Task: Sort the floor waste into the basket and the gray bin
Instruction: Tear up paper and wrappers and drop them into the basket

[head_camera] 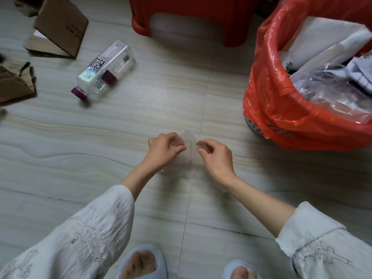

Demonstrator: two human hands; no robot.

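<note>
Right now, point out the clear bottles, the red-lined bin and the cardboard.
clear bottles (104, 71), head view, on a label.
red-lined bin (281, 109), head view, on the red liner's outer wall.
cardboard (60, 23), head view, on the raised flap.

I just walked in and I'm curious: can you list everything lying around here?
clear plastic bottles with purple caps: two, lying side by side on the floor, upper left
brown cardboard pieces: several, upper left
red plastic stool: one, top centre
basket lined with a red plastic bag: one, right, holding white and clear wrappers
clear thin plastic piece: one, centre, held between both hands
pale slippers: two, bottom edge
left hand: fingers pinch the plastic piece
right hand: fingers pinch its other side
</note>
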